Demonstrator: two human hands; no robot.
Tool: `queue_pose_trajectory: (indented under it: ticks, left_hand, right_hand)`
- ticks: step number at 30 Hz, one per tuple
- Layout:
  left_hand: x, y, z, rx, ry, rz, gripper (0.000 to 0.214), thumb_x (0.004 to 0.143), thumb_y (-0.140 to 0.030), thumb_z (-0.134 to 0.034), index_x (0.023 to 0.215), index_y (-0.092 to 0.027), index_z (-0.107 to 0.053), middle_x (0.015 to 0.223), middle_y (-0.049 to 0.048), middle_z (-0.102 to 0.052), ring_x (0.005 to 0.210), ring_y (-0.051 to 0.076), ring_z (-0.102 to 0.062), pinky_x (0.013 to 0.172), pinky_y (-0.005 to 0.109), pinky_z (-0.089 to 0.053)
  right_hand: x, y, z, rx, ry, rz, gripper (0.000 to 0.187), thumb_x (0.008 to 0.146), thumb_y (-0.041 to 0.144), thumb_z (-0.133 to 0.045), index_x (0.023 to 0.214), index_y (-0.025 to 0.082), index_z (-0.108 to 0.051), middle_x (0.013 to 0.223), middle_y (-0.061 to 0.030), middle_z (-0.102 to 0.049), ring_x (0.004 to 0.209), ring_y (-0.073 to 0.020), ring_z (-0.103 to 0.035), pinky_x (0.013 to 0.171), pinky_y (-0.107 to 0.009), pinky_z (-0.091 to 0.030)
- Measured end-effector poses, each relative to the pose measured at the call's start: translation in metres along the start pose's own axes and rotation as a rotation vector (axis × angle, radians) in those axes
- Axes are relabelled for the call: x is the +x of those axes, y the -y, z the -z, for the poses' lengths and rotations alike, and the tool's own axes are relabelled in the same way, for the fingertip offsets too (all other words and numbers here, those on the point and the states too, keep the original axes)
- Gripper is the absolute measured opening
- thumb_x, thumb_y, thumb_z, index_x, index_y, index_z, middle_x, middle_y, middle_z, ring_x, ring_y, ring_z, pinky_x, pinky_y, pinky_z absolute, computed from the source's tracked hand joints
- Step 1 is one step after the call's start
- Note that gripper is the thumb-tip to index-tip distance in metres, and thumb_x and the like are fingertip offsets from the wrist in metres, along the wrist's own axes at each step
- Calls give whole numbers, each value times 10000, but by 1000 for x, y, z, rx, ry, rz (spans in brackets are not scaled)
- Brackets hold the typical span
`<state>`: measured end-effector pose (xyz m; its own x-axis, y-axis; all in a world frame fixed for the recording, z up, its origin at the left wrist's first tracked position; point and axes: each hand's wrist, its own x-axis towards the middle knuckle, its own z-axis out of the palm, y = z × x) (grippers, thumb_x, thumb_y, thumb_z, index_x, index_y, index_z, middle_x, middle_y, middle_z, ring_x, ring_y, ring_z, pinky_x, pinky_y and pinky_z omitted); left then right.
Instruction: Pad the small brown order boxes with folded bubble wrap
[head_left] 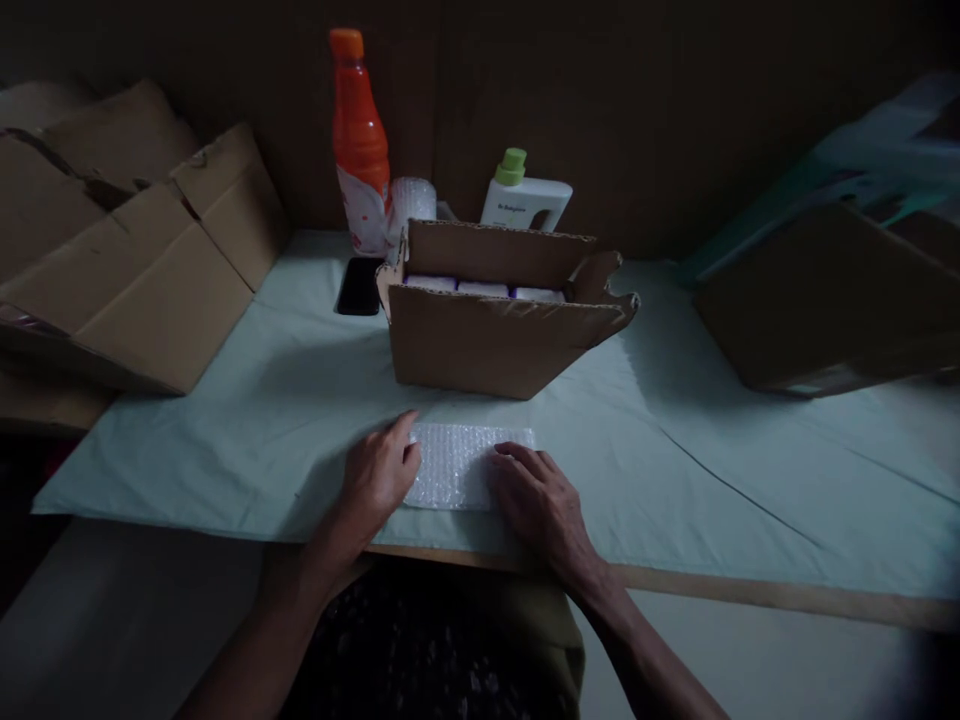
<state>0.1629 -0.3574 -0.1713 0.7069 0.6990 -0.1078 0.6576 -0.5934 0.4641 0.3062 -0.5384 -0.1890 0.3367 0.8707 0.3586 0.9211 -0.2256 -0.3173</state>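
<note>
A clear sheet of bubble wrap (454,470) lies flat on the cloth-covered table near its front edge. At the sheet's left edge rests my left hand (377,472), its index finger stretched forward and its thumb apart, touching or just beside the wrap. My right hand (541,497) lies over the sheet's right end, fingers loosely bent and palm down, hiding that corner. Neither hand grips anything that I can see. Just beyond the wrap stands an open cardboard box (480,345) with white, purple-edged packs (484,290) in a row inside.
Behind the box are a red-orange bottle (361,140), a bubble wrap roll (412,200) and a white bottle with a green cap (525,200). A black phone (360,287) lies left of the box. Large cartons stand left (165,290) and right (832,300).
</note>
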Motion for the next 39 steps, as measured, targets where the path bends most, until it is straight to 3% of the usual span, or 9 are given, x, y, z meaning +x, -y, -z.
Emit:
queue_pose_trajectory:
  ticks: [5, 8, 10, 14, 18, 25, 30, 34, 39]
  left_hand:
    - [-16, -16, -4, 79, -277, -271, 374, 919, -193, -519, 1278, -173, -620, 1218, 130, -669, 1155, 271, -603, 999, 397, -481]
    - [-23, -26, -18, 111, -200, -533, 399, 949, -184, -482, 1336, -166, -580, 1431, 138, -561, 1385, 292, -444, 1128, 464, -389]
    - [-25, -26, -31, 148, -104, -592, 421, 959, -208, -485, 1371, -159, -556, 1497, 140, -507, 1442, 303, -379, 1176, 498, -324]
    - [-24, -16, -47, 178, -62, -583, 427, 986, -262, -464, 1401, -190, -534, 1572, 109, -424, 1486, 278, -317, 1230, 497, -217]
    - [-24, -12, -46, 191, -52, -588, 468, 982, -305, -491, 1437, -198, -498, 1592, 113, -392, 1500, 282, -285, 1238, 501, -184]
    - [-25, -11, -44, 211, -33, -589, 501, 987, -369, -496, 1464, -216, -473, 1585, 106, -406, 1494, 291, -301, 1235, 511, -202]
    - [-25, -10, -45, 229, -65, -593, 503, 986, -407, -496, 1456, -229, -490, 1577, 98, -420, 1490, 286, -317, 1232, 499, -226]
    - [-25, -10, -46, 221, -80, -600, 501, 984, -402, -500, 1453, -226, -495, 1579, 98, -416, 1490, 285, -320, 1233, 496, -229]
    - [-27, -11, -44, 226, -63, -597, 500, 992, -379, -483, 1462, -210, -484, 1584, 110, -405, 1493, 292, -312, 1232, 507, -230]
  right_hand:
    - [0, 2, -1, -26, 65, 26, 233, 961, 163, -487, 1016, 204, -709, 1154, -87, -705, 863, -226, -608, 754, -375, -554]
    - [4, 0, 2, -75, 101, 61, 241, 954, 151, -483, 989, 202, -716, 1115, -86, -715, 815, -224, -595, 718, -364, -535]
    - [8, 0, 4, -79, 93, 92, 248, 951, 153, -484, 1011, 196, -720, 1074, -90, -727, 821, -229, -606, 720, -365, -529]
    - [14, -1, 2, -80, 103, 122, 321, 973, 181, -471, 1219, 192, -676, 1228, -107, -703, 1073, -266, -621, 864, -412, -506]
    - [0, -15, -6, -124, 190, 122, 467, 1022, 339, -423, 1436, 141, -510, 1475, -144, -537, 1360, -297, -468, 1032, -471, -420]
    - [-25, -33, -2, -189, 247, 104, 695, 1021, 546, -349, 1574, 133, -267, 1600, -142, -360, 1480, -289, -306, 1159, -486, -256]
    - [-23, -36, 6, -60, 174, 72, 535, 1045, 478, -316, 1451, 172, -483, 1531, -117, -476, 1424, -264, -400, 1111, -451, -336]
    - [-19, -45, 20, -12, 17, -155, 397, 1025, 395, -374, 1162, 172, -673, 1169, -122, -711, 1078, -264, -625, 890, -406, -458]
    - [-1, -42, 29, -131, 159, -348, 333, 964, 445, -490, 957, 199, -716, 926, -87, -727, 854, -266, -611, 791, -393, -418]
